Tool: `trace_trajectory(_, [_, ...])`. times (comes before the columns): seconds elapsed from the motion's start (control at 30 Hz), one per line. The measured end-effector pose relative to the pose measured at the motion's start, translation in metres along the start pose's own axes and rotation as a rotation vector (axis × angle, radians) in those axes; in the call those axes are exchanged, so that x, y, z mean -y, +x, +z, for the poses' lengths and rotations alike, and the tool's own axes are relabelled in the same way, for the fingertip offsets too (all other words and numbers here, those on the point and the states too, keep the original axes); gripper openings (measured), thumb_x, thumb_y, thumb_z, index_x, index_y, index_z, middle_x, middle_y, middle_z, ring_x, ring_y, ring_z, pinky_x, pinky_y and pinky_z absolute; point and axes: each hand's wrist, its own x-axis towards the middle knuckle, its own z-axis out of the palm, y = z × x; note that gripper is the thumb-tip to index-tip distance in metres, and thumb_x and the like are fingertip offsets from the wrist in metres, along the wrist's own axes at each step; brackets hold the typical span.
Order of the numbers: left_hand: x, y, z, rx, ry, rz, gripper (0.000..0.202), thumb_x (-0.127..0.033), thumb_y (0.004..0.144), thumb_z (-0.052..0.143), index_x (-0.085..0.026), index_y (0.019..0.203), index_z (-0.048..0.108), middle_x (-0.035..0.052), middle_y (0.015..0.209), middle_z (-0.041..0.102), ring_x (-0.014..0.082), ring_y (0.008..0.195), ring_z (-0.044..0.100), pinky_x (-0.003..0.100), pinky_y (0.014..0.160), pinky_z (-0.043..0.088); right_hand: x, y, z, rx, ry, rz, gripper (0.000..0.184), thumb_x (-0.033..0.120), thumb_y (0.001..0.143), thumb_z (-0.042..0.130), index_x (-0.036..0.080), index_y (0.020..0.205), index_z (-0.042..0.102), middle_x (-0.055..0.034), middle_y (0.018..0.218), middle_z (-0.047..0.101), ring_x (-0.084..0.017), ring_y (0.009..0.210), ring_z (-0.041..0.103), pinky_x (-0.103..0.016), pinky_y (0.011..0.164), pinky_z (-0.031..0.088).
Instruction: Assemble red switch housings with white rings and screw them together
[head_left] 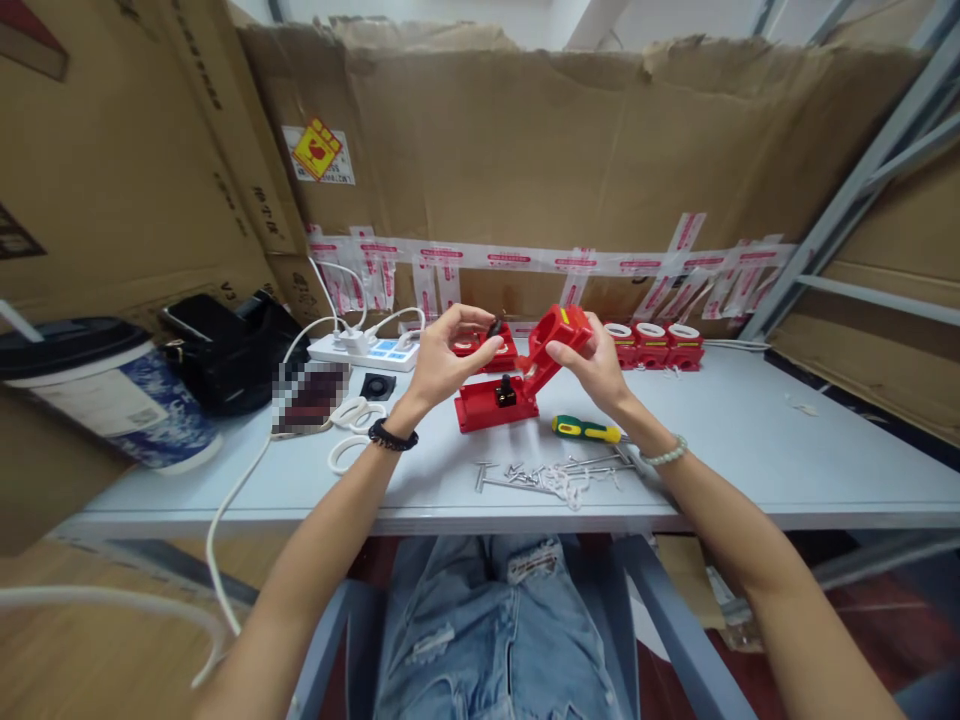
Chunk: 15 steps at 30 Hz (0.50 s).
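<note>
My left hand (455, 352) pinches a small black part (494, 327) between thumb and fingers, above the table. In my right hand (598, 362) is a red plastic housing (556, 335) with a round opening, held tilted. Its lower end is close to a red tray-like base (480, 405) on the table; whether the two are joined I cannot tell. A black fitting (506, 391) stands inside that base. Behind my left fingers lies another red part (504, 350), partly covered by the hand.
A green and yellow screwdriver (585, 430) lies by loose screws and hex keys (525, 478). Red units with white rings (651, 345) stand at the back right. To the left are white rings (352, 412), a phone (311, 400), a power strip (394, 353) and a large cup (112, 400).
</note>
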Motion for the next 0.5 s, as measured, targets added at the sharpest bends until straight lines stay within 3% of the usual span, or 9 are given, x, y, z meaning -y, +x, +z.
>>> trace_trajectory(0.13, [0.025, 0.002, -0.045, 0.074, 0.488, -0.067, 0.019, -0.029, 0.072, 0.067, -0.017, 0.087, 0.064, 0.0050, 0.088, 0.070, 0.0192, 0.083, 0.064, 0.033, 0.081, 0.051, -0.005, 0.006, -0.006, -0.091, 0.004, -0.001, 0.054, 0.057, 0.061, 0.078, 0.024, 0.093, 0.050, -0.0045, 0.094, 0.067, -0.024, 0.094, 0.065, -0.045, 0.090, 0.052])
trace_trajectory(0.23, [0.048, -0.002, -0.079, 0.251, 0.776, -0.260, 0.017, -0.029, 0.069, 0.067, -0.019, 0.083, 0.066, 0.0068, 0.088, 0.071, 0.0236, 0.082, 0.065, 0.034, 0.077, 0.049, -0.006, 0.006, -0.006, -0.070, 0.004, 0.003, 0.053, 0.056, 0.062, 0.078, 0.025, 0.094, 0.050, -0.0041, 0.094, 0.067, -0.023, 0.095, 0.065, -0.043, 0.087, 0.053])
trace_trajectory(0.3, [0.061, -0.005, -0.093, 0.290, 0.923, -0.381, 0.018, -0.027, 0.069, 0.066, -0.021, 0.086, 0.068, 0.0071, 0.094, 0.072, 0.0270, 0.090, 0.065, 0.035, 0.079, 0.047, -0.006, 0.005, -0.005, -0.047, -0.004, 0.014, 0.054, 0.056, 0.061, 0.078, 0.025, 0.095, 0.049, -0.0039, 0.096, 0.068, -0.023, 0.097, 0.065, -0.041, 0.083, 0.054])
trace_trajectory(0.4, [0.073, -0.006, -0.102, 0.324, 0.997, -0.528, 0.017, -0.026, 0.065, 0.068, -0.022, 0.082, 0.068, 0.0062, 0.093, 0.073, 0.0289, 0.096, 0.064, 0.035, 0.081, 0.046, -0.009, 0.003, -0.004, -0.006, -0.022, 0.026, 0.055, 0.054, 0.061, 0.079, 0.025, 0.097, 0.049, -0.0041, 0.099, 0.068, -0.022, 0.098, 0.065, -0.038, 0.078, 0.055])
trace_trajectory(0.5, [0.075, -0.007, -0.106, 0.303, 0.927, -0.543, 0.021, -0.032, 0.060, 0.073, -0.022, 0.078, 0.067, 0.0061, 0.090, 0.072, 0.0280, 0.093, 0.064, 0.033, 0.081, 0.046, -0.012, 0.003, -0.005, 0.019, -0.038, 0.026, 0.053, 0.051, 0.063, 0.078, 0.024, 0.100, 0.050, -0.0046, 0.102, 0.068, -0.022, 0.098, 0.064, -0.036, 0.076, 0.054])
